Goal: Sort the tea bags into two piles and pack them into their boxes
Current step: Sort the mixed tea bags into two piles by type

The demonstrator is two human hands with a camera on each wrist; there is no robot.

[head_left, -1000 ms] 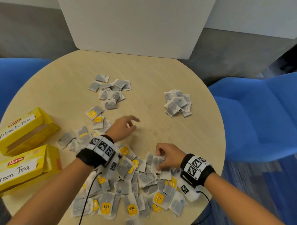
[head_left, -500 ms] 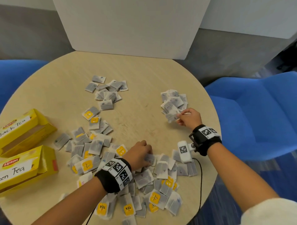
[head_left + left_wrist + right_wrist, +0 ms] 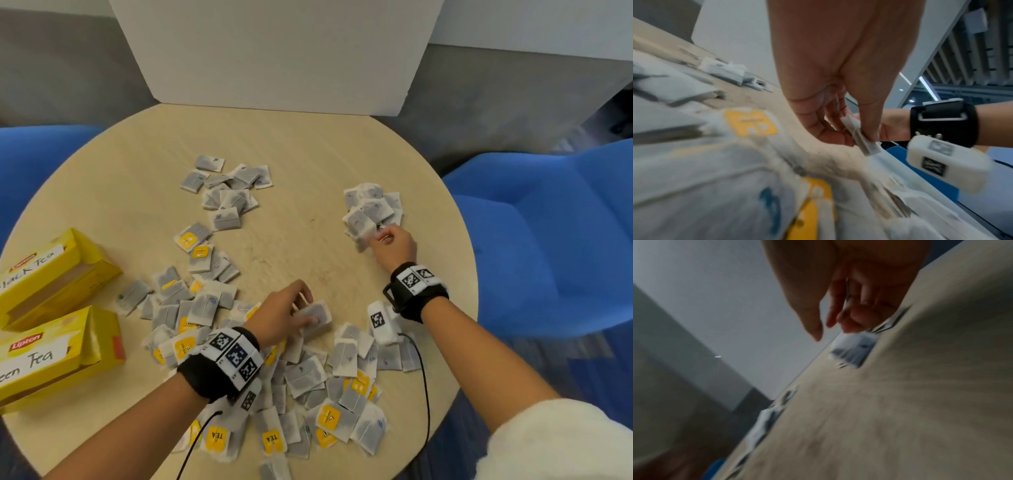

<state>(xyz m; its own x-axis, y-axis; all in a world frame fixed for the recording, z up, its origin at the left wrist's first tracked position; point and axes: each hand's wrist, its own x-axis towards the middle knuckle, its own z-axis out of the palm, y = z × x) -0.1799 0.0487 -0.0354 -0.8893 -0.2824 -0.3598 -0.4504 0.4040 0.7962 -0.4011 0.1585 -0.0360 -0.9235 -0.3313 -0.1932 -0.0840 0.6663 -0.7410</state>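
Loose tea bags (image 3: 305, 377) lie in a mixed heap at the front of the round table (image 3: 301, 144); some carry yellow tags. My left hand (image 3: 308, 308) (image 3: 855, 137) pinches one grey tea bag (image 3: 320, 313) (image 3: 869, 146) at the heap's far edge. My right hand (image 3: 380, 236) (image 3: 831, 332) hovers at the near edge of the right pile (image 3: 371, 205), thumb apart from fingers, fingertips just over a blurred tea bag (image 3: 855, 350). A second sorted pile (image 3: 226, 195) lies at the far left. The yellow Black Tea box (image 3: 51, 274) and Green Tea box (image 3: 51, 356) lie open at the left.
A white board (image 3: 274, 51) stands at the table's far edge. Blue chairs (image 3: 555, 240) flank the table on both sides. Bare tabletop shows between the two sorted piles. A black cable (image 3: 424, 394) runs from my right wrist across the heap's right side.
My right hand carried a tea bag from the front heap to the right pile and spread its fingers there. My left hand drew back into the heap and pinched a bag.
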